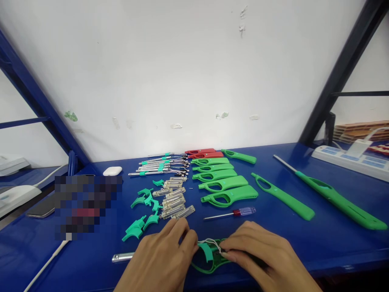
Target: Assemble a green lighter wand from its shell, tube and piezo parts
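Note:
Both my hands rest at the near edge of a blue bench. My left hand is closed in a pinch on the front part of a green lighter shell that lies flat, with a teal trigger and thin white wires inside it. A metal tube sticks out to the left from under this hand. My right hand lies curled over the shell's rear part, fingertips pressed on it by the wires. Just beyond my hands lies a small screwdriver with a clear red and blue handle.
Rows of green lighter shells, two red ones, clear gas tanks, teal triggers and metal nozzle tubes lie mid-bench. An assembled green lighter lies right, a power strip behind it, a white earbud case left.

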The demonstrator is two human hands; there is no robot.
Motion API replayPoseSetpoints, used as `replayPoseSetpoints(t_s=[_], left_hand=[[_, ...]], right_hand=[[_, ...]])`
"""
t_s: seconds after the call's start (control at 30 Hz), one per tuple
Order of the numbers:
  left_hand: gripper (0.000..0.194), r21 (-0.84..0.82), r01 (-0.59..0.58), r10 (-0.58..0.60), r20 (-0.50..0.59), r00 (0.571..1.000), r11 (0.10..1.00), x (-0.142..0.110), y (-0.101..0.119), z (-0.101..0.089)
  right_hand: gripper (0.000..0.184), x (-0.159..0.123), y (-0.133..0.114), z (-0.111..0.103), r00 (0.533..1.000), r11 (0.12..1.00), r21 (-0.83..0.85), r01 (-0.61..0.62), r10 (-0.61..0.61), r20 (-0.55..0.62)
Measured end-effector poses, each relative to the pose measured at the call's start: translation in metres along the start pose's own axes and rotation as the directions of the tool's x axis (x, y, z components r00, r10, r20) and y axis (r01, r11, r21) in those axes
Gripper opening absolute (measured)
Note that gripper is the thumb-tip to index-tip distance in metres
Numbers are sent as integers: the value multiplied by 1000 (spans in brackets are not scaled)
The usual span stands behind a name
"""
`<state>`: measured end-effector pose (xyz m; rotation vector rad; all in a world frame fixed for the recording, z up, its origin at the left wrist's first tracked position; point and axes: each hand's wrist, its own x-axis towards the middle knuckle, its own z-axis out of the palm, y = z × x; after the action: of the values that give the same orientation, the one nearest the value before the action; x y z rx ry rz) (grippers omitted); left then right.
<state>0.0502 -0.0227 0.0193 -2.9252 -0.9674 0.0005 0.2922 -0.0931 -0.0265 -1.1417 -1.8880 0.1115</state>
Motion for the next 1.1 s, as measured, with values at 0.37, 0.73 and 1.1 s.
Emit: replayPoseSetpoints(t_s=[0.37,0.73,1.1], left_hand=[[30,-25,-18,16,-58,998,1000,1,0,3],[33,67,-21,23,-32,999,998,0,2,5],[25,10,-18,18,-28,999,1000,4,3,5]], right_hand=[[23,-2,0,1,1000,1000,9,-20,20,-4],[21,0,-1,0,1000,1000,13,-1,1,-18],[29,0,-4,0,999,1000,3,-15,15,-30]])
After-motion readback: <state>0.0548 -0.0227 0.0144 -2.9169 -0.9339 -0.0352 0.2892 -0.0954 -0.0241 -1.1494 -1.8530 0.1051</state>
